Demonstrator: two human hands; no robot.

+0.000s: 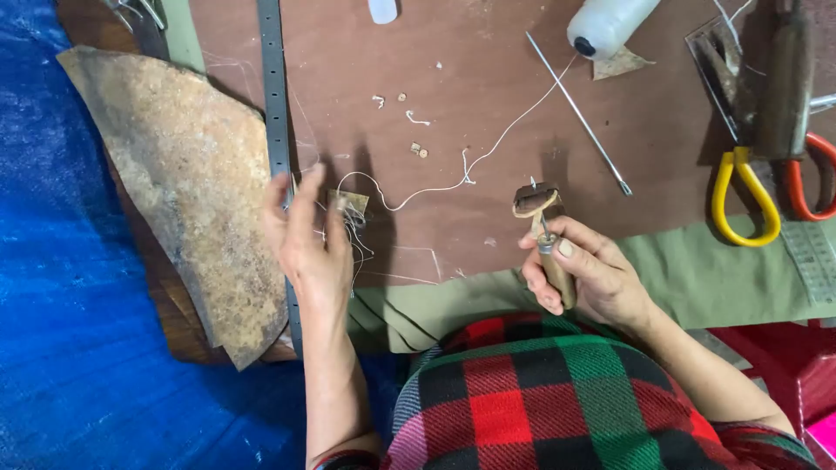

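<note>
My right hand point(588, 274) grips a wooden-handled awl point(556, 271), its metal tip pushed into a small folded leather piece point(533, 200) held upright above the brown work surface point(488, 78). My left hand point(306, 244) is raised at the left, fingers pinching a small tan leather scrap point(353, 202) with loose white threads hanging from it. A long white thread point(488, 152) runs from that scrap across the surface toward the top right.
A large rough hide piece point(187, 187) lies left, beside a metal ruler point(277, 130). A long metal needle point(579, 113), a white plastic bottle point(610, 22), yellow-handled scissors point(740, 196) and red-handled scissors point(810, 178) lie at the right. Blue tarp point(61, 305) covers the left.
</note>
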